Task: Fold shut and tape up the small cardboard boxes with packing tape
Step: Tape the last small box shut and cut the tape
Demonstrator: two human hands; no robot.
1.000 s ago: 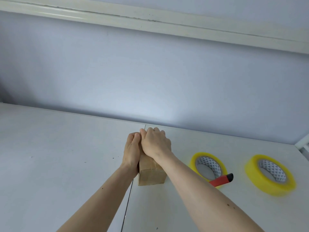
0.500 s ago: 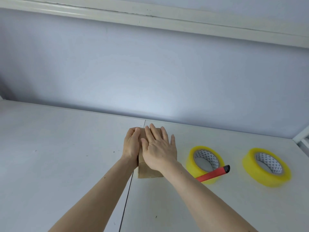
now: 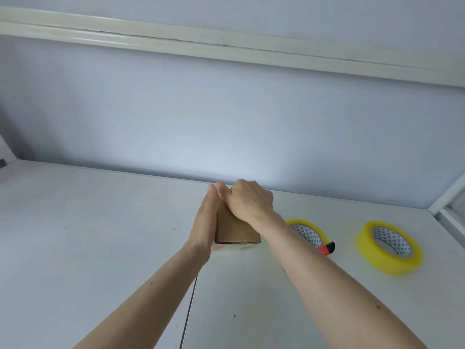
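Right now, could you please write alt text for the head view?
Two bare hands hold a small brown cardboard box on a white table: left hand flat against its side, right hand curled over its top. Two yellow tape rolls and a red cutter lie to the right.

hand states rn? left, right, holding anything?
Left hand: open, flat against the left side of the cardboard box.
Right hand: closed, fingers curled over the box's top.
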